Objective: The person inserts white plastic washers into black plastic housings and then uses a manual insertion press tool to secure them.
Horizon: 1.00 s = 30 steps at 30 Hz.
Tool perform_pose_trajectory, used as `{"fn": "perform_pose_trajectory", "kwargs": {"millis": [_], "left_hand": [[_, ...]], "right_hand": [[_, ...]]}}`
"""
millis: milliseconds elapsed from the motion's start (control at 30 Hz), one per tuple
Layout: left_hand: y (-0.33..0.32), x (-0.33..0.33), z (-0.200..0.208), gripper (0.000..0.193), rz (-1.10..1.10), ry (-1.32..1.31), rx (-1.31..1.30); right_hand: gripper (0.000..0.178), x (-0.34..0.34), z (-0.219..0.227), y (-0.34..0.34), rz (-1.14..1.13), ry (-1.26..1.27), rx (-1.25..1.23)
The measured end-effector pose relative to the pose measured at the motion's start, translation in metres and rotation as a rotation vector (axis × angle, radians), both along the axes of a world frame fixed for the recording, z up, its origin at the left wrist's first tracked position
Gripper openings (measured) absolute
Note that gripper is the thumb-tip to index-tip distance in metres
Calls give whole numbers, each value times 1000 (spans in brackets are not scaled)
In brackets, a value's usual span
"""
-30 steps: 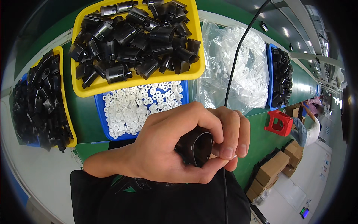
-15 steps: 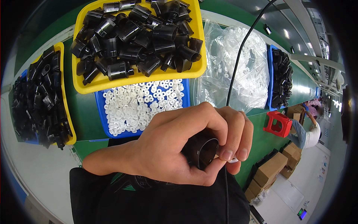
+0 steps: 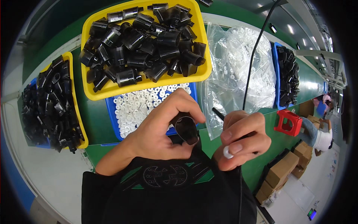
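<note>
My left hand (image 3: 154, 128) is wrapped round a black hollow plastic part (image 3: 186, 130), its open round end turned toward me. To the right and apart from it, my right hand (image 3: 246, 132) pinches a small white washer (image 3: 227, 152) between thumb and fingers. A thin dark rod (image 3: 217, 113) sticks out beside the same hand's knuckles; its other end is hidden, and its kind cannot be made out. Behind my left hand lies a blue tray (image 3: 112, 118) of white washers (image 3: 130, 108), partly covered by a yellow tray (image 3: 149, 86) heaped with black plastic parts (image 3: 136, 56).
A clear plastic bag (image 3: 214, 93) full of white washers lies right of the trays. More black parts fill trays at far left (image 3: 80, 127) and right (image 3: 278, 74). A black cable (image 3: 249, 74) hangs down across the view. Beyond stand a red stool (image 3: 288, 123), cardboard boxes (image 3: 278, 168) and a person.
My hands have moved apart. The right hand, with the white washer, has gone to the right of the black part, which stays in my left hand. The view has shifted slightly.
</note>
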<state>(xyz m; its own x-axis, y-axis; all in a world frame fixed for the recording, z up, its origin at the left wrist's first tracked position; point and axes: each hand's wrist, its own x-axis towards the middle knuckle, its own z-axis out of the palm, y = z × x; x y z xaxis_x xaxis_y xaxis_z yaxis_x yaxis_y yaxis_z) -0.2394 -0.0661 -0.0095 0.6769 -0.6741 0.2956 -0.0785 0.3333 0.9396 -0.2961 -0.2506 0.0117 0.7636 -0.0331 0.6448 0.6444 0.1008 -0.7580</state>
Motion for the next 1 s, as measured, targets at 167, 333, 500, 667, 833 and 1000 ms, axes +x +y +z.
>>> {"fn": "perform_pose_trajectory", "kwargs": {"millis": [167,333,500,667,833,1000], "left_hand": [[2,-5,-9,55,14,23,0],[3,-3,-10,57,16,-48,-74],[7,-5,-9,59,-5,34,-91],[7,-5,-10,59,-30,61,-137],[6,-5,-10,58,-16,62,-128],[1,-4,-6,56,33,15,-80]], "right_hand": [[39,-2,19,4,-71,61,-414],[39,1,27,21,-237,168,-575],[38,-6,22,19,-254,160,-325],[32,-6,23,17,-276,189,-314],[31,-7,17,14,-260,211,-241],[35,-12,0,8,-137,268,80]]}}
